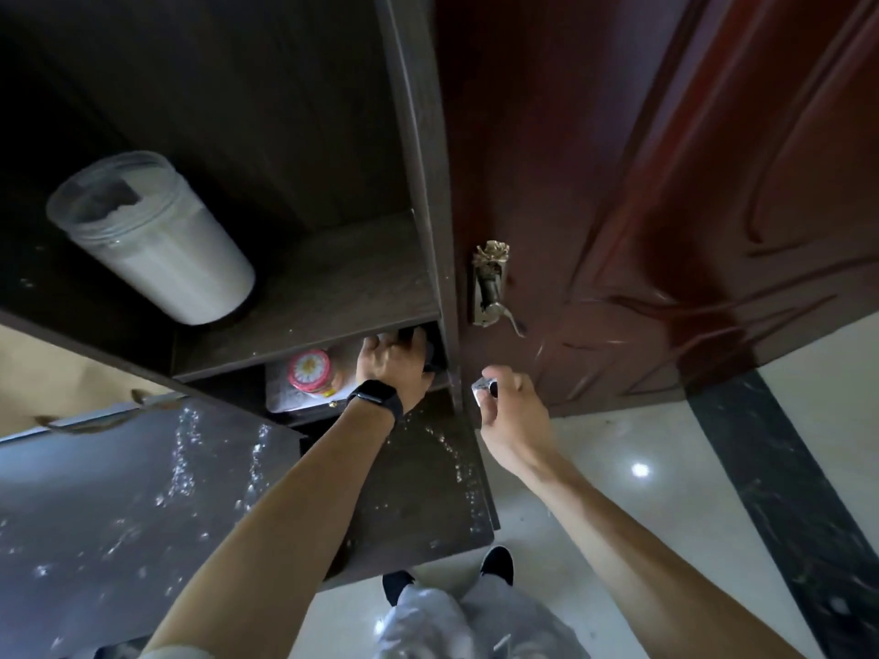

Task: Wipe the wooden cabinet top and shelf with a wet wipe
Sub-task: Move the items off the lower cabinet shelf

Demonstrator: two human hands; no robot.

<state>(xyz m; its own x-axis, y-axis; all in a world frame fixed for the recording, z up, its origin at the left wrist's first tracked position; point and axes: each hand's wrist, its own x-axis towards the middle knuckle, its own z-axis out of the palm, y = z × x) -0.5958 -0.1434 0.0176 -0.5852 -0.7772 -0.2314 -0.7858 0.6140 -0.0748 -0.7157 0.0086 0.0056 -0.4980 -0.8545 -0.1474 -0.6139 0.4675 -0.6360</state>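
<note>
The dark wooden cabinet has a low top [418, 473] speckled with wet streaks and an open shelf [333, 297] above it. My left hand [395, 363], with a black watch on the wrist, reaches into the gap under that shelf at its right end. Its fingers curl over something dark there, and no wipe shows under the palm. My right hand [513, 411] hovers just off the cabinet's right edge, pinched around a small crumpled silvery-white piece [483, 386]. I cannot tell whether that piece is a wipe or its wrapper.
A clear container of white powder [157, 235] stands on the shelf's left part. A jar with a pink lid [310, 371] sits in the lower gap beside my left hand. A red-brown door [666, 183] with a metal handle [492, 292] is close on the right.
</note>
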